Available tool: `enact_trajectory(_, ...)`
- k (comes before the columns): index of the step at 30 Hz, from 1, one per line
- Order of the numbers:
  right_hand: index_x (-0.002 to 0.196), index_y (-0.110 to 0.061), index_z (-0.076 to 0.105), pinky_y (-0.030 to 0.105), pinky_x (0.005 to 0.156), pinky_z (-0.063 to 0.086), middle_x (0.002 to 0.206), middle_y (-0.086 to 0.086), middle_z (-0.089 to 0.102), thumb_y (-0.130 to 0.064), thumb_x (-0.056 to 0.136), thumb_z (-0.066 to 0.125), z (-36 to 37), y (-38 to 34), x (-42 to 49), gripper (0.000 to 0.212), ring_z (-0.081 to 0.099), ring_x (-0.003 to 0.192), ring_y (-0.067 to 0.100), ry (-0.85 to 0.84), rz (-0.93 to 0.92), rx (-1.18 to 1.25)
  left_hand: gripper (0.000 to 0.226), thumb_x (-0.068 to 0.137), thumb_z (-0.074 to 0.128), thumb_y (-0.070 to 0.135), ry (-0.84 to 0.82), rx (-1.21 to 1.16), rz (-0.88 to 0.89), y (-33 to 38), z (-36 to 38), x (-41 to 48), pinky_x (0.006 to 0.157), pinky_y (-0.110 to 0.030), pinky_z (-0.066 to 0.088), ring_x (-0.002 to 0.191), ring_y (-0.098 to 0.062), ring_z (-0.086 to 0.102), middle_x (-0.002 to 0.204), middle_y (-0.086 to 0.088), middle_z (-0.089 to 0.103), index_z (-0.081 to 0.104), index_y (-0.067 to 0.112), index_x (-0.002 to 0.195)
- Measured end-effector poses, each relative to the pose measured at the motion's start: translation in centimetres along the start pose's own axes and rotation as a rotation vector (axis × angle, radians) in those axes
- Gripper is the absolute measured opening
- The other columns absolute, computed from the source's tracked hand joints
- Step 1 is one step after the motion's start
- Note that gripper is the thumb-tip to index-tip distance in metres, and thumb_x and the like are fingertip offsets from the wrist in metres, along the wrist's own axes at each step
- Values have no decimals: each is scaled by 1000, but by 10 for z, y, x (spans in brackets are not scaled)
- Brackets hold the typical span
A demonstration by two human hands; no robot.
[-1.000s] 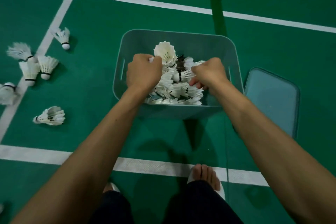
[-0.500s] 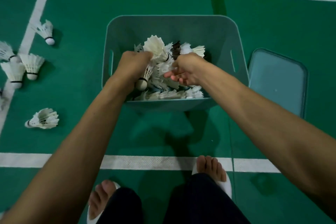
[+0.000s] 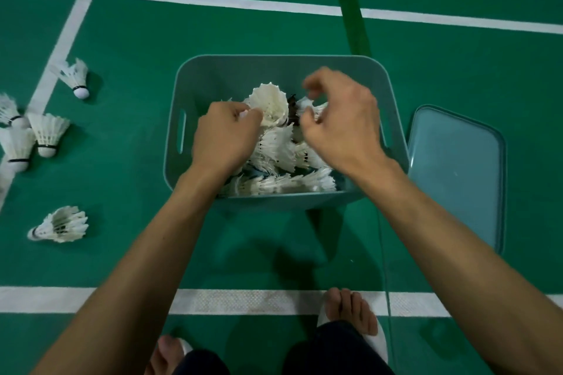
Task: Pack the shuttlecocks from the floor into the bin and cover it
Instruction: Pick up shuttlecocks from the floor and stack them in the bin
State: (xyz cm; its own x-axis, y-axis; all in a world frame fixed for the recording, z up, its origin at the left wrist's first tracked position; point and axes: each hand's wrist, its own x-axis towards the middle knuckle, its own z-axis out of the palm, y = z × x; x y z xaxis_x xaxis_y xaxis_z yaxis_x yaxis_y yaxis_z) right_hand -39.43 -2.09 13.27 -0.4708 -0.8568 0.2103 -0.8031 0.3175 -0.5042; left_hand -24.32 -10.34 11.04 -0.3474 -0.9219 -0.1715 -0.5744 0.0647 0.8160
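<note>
Bin: a teal rectangular plastic bin (image 3: 213, 76) with rounded corners and slot handles stands open on the floor, straight ahead of the person.
Task's thing: a heap of white feather shuttlecocks (image 3: 283, 183) lies inside the bin, piled against its near wall.
Topmost piece: an upturned white shuttlecock (image 3: 271, 103) sits on the heap with its feather skirt opening upward.
Left grip: the left grip (image 3: 225, 140) is inside the bin with its fingers curled, pinching the skirt edge of the upturned white shuttlecock; what else it holds is hidden.
Right grip: the right grip (image 3: 341, 122) hovers over the heap, blurred, with fingers loosely bent, thumb apart from them, released and grasping nothing visible.
Lid: a translucent teal rectangular lid (image 3: 457, 167) lies flat on the floor, just beside the bin's right wall.
Not yet packed: one loose shuttlecock (image 3: 74, 77), a cluster of shuttlecocks (image 3: 45, 134) and a tipped-over shuttlecock (image 3: 59, 224) lie on the floor, well to the left of the bin.
Floor: green court floor (image 3: 137, 192) crossed by white lines (image 3: 243, 301).
Feet: bare toes in white slippers (image 3: 374, 341) show at the bottom edge.
</note>
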Motion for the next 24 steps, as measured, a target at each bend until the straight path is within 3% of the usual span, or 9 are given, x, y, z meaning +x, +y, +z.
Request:
enact_trajectory(2,126,-22,63,26,70,42,124,0,61,-21,80,74,-1,-10,-10,47,59,87,15,-57,-223,-151,36,89,53,28,-26,42,33,10,1,0,56,-31,27,54,-20,31,55,-4,39,45,9,60)
enact_trajectory(4,124,-22,65,29,64,42,132,5,55,-23,74,81,0,-16,-13,53,58,104,22,-116,-294,-236,37,91,51,28,-63,85,80,18,2,0,55,-31,28,52,-21,32,52,-2,39,42,15,57)
enact_trajectory(9,89,-18,80,29,72,47,122,2,68,-36,84,81,-4,-3,-6,19,61,109,22,34,-127,-187,58,101,48,53,-115,-24,120,17,5,-3,51,-28,26,47,-11,30,51,7,37,43,17,56)
enact_trajectory(12,93,-17,79,26,68,37,97,5,73,-41,94,71,-10,10,-8,25,61,80,23,9,143,-220,67,93,48,69,-117,10,26,10,1,-2,60,-32,36,62,-17,45,70,-3,51,55,4,78)
enact_trajectory(14,93,-12,74,30,67,36,81,9,63,-37,100,63,-13,16,-10,27,62,79,32,-57,260,-300,53,88,63,64,-141,95,-38,4,-3,0,74,-34,48,88,-21,60,97,-1,67,65,13,101)
enact_trajectory(16,95,-9,70,33,67,36,83,12,61,-33,103,56,-10,21,-12,29,62,83,36,-134,311,-378,81,77,75,65,-238,236,-67,3,-8,-2,98,-41,50,115,-26,61,137,-7,61,57,12,135)
enact_trajectory(18,91,-11,70,33,68,39,85,12,66,-35,103,55,-1,24,-12,30,64,83,36,-169,346,-320,99,58,82,70,-355,432,-42,2,-9,-4,97,-42,52,109,-26,61,134,-5,62,53,16,134)
enact_trajectory(22,61,-16,56,35,66,59,62,5,69,-36,103,56,15,22,-3,46,74,60,25,-300,538,73,53,70,88,45,-419,649,122,-8,1,-4,78,-37,52,93,-25,60,112,1,67,55,30,109)
enact_trajectory(24,61,-12,47,33,54,54,66,10,68,-32,105,54,18,16,0,49,74,52,24,-369,624,206,41,76,82,37,-423,649,160,-9,3,-2,79,-40,52,93,-23,56,105,5,62,54,36,105)
